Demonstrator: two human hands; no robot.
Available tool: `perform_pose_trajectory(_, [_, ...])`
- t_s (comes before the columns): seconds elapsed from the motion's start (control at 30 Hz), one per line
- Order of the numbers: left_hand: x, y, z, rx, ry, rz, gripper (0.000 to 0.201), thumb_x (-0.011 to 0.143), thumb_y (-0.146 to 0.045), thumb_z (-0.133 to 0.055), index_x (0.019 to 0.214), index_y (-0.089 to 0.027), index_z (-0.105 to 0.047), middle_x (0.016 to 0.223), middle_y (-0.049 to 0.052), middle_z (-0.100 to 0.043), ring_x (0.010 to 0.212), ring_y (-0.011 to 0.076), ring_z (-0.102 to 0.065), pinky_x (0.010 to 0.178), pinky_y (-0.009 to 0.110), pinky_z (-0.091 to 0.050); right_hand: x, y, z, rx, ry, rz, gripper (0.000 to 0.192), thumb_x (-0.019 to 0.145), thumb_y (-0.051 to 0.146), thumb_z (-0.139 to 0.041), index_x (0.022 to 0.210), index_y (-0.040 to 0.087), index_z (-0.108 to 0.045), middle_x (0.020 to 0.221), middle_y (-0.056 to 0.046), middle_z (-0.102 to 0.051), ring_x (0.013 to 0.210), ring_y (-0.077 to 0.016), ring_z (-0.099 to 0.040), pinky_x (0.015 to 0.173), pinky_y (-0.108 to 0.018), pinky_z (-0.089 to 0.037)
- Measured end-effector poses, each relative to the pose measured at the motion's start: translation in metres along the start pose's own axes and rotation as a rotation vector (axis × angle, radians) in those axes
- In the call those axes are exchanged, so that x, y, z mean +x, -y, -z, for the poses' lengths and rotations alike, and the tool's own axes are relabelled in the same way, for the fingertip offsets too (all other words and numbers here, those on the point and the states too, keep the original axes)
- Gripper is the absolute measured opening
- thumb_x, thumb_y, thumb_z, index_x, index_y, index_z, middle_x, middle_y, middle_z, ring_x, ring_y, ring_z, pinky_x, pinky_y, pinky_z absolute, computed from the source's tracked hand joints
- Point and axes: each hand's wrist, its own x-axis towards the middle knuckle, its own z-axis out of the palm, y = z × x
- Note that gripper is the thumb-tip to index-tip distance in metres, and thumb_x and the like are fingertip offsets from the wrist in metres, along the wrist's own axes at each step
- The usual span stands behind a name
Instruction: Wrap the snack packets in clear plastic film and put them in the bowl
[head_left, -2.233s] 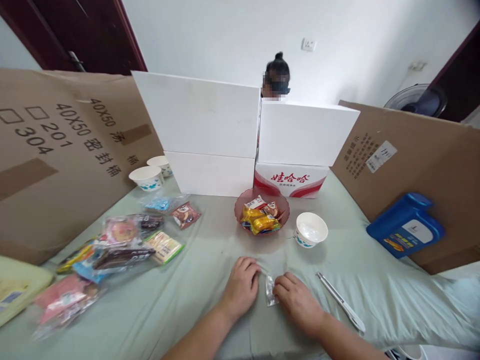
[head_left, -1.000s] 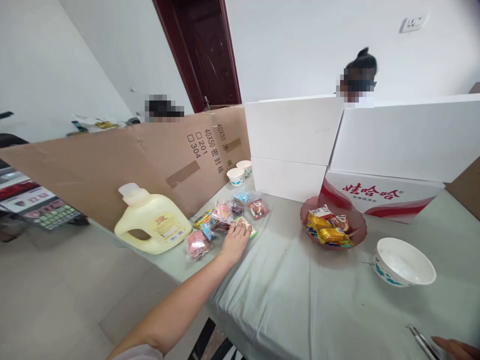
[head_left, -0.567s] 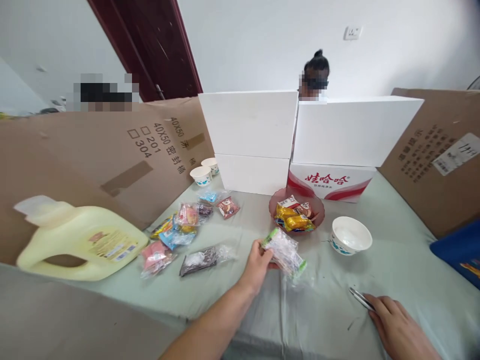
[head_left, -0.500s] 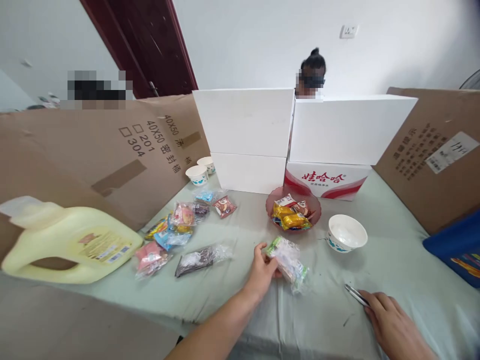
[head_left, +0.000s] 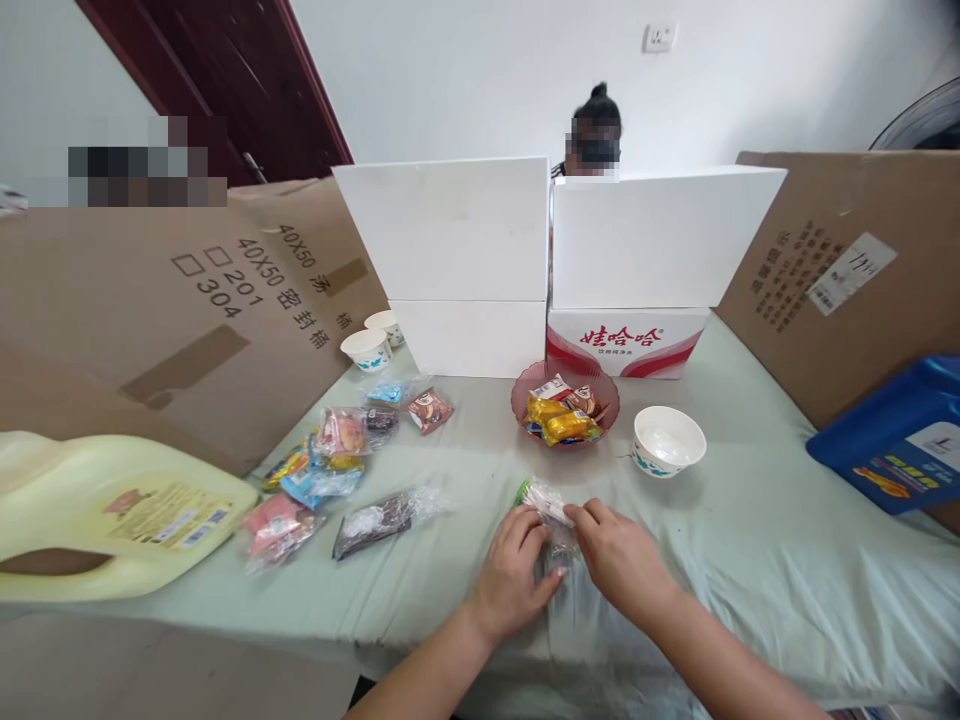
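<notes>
A clear plastic packet with green edging [head_left: 555,545] lies on the table between my two hands. My left hand [head_left: 516,568] is closed on its left side, fingers over the top and thumb at the lower edge. From the right, my right hand [head_left: 616,556] meets the packet with its fingers pinched together. A slim, pale tool [head_left: 552,510] reaches from those fingers across the packet; its exact kind is unclear. Just beyond stands a pink glass bowl [head_left: 519,408] of wrapped snacks, and to its right a white paper bowl [head_left: 667,458].
Wrapped snacks [head_left: 341,435] and a dark packet [head_left: 379,520] lie left. A yellow jug [head_left: 135,510] lies by the left cardboard [head_left: 150,300]; a blue jug [head_left: 892,440] leans at right. White boxes [head_left: 457,240] wall off the back, with a person [head_left: 596,125] behind. Paper cups [head_left: 366,350] stand far left.
My right hand has moved left and forward with the slim tool, from the bare cloth to the packet. My left hand has shifted further over the packet. The view has turned slightly right.
</notes>
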Motion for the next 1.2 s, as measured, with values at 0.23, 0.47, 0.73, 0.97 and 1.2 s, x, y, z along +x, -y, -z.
perform_pose_trajectory(0.23, [0.003, 0.007, 0.001, 0.04, -0.007, 0.094, 0.046, 0.086, -0.026, -0.061, 0.129, -0.017, -0.048, 0.133, 0.016, -0.051, 0.123, 0.0298, -0.05, 0.101, 0.049, -0.046, -0.067, -0.072, 0.014, -0.043, 0.174, -0.152, 0.036, 0.095, 0.019, -0.033, 0.117, 0.027, -0.061, 0.099, -0.005, -0.064, 0.077, -0.0173, -0.067, 0.065, -0.028, -0.047])
perform_pose_trajectory(0.47, [0.039, 0.006, 0.004, -0.112, 0.15, 0.195, 0.025, 0.083, -0.016, -0.058, 0.106, -0.023, -0.067, 0.104, 0.006, -0.066, 0.097, 0.0222, -0.06, 0.087, 0.039, -0.052, -0.115, -0.123, -0.002, -0.095, -0.182, -0.287, 0.035, 0.094, 0.039, -0.039, 0.11, 0.022, -0.066, 0.102, -0.011, -0.066, 0.095, -0.028, -0.062, 0.082, -0.044, -0.049])
perform_pose_trajectory(0.73, [0.023, 0.003, 0.02, -0.405, -0.001, 0.378, 0.01, 0.082, -0.018, -0.053, 0.084, -0.018, -0.062, 0.086, 0.004, -0.065, 0.078, 0.0158, -0.062, 0.069, 0.025, -0.05, -0.055, -0.004, -0.015, 0.152, -0.244, 0.035, 0.038, 0.086, 0.037, -0.062, 0.12, 0.021, -0.058, 0.105, -0.01, -0.064, 0.097, -0.0264, -0.055, 0.086, -0.043, -0.042])
perform_pose_trajectory(0.97, [-0.013, 0.058, 0.075, -0.107, -0.053, 0.418, 0.03, 0.071, -0.007, -0.042, 0.087, -0.019, -0.065, 0.086, 0.005, -0.066, 0.082, 0.0203, -0.064, 0.075, 0.034, -0.052, -0.073, -0.032, -0.01, 0.091, -0.278, 0.333, 0.026, 0.089, 0.007, -0.042, 0.101, 0.02, -0.06, 0.107, -0.006, -0.065, 0.109, -0.0226, -0.053, 0.098, -0.043, -0.038])
perform_pose_trajectory(1.2, [0.0, -0.023, 0.067, -0.287, 0.257, -0.138, 0.035, 0.076, -0.004, -0.044, 0.099, -0.022, -0.064, 0.093, 0.003, -0.069, 0.088, 0.0166, -0.064, 0.082, 0.028, -0.053, -0.09, -0.02, -0.005, 0.248, 0.032, 0.429, 0.023, 0.084, 0.005, -0.041, 0.09, 0.02, -0.057, 0.098, -0.004, -0.066, 0.101, -0.0193, -0.056, 0.093, -0.037, -0.043])
